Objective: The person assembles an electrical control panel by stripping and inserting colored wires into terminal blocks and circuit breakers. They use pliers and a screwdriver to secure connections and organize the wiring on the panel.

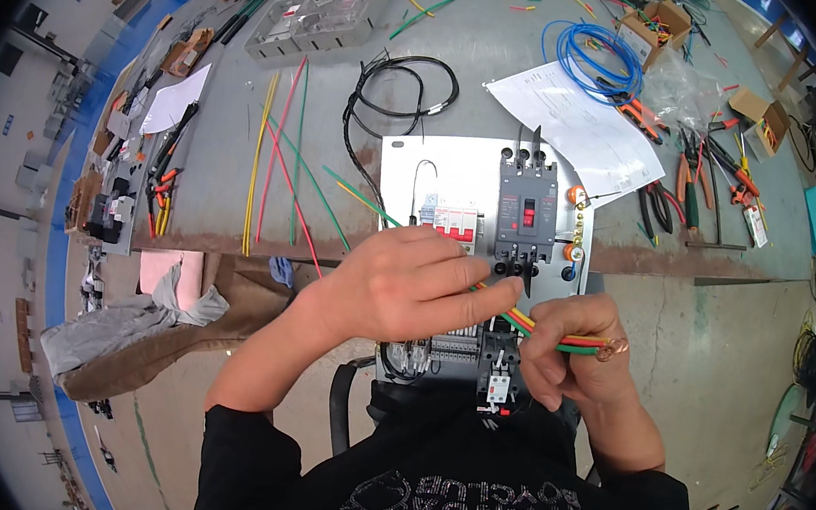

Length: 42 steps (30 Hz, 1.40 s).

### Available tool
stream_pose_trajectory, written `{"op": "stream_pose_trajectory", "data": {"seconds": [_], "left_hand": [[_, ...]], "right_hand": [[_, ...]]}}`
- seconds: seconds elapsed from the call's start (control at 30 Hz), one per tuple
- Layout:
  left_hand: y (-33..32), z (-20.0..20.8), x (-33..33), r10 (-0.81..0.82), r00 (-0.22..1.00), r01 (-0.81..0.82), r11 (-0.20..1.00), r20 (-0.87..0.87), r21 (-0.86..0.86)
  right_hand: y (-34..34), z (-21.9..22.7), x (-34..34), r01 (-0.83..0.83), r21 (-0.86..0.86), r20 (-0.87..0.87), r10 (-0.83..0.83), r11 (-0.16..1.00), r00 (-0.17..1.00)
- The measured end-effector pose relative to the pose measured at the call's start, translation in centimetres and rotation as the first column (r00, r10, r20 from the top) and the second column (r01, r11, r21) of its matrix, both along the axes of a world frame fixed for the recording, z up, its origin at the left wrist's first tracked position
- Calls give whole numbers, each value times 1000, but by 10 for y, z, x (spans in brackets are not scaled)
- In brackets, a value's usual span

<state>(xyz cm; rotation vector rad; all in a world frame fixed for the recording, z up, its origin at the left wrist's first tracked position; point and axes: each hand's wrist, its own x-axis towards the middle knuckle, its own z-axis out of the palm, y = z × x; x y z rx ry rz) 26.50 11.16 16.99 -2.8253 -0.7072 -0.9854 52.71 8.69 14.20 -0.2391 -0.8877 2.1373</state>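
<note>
Right grip [576, 367] held coloured wires [520, 319], copper ends [611, 350] jutting beyond; left grip [410, 285] lay over same wires, closure unclear.

Wires [581, 343] before breaker [527, 208], breaker on panel [457, 175], pliers [683, 181] right

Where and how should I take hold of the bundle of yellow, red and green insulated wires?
I'd pinch the bundle of yellow, red and green insulated wires across its coated length, just short of the bared copper ends, from the right, where the right hand is. The wires lie close together there, ends pointing right, so one pinch should gather them.
</note>
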Motion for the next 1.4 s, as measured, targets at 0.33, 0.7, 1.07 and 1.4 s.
{"op": "stream_pose_trajectory", "data": {"seconds": [0.33, 0.7, 1.07, 1.4], "left_hand": [[5, 25, -4, -67, 983, 99, 977, -169, 188], [14, 47, 0, -144, 929, 248, 926, -341, 285], [22, 48, 1, -168, 901, 307, 899, -401, 312], [26, 44, 0, -153, 858, 323, 903, -491, 283]], "right_hand": [[-9, -2, 12, -127, -41, 97, 130, 991, 987], [-22, -10, 9, -149, -147, 28, 155, 978, 988], [-31, -7, -5, -4, -101, 103, 15, 995, 995], [-26, -24, -11, -17, -247, 72, 36, 969, 997]]}}
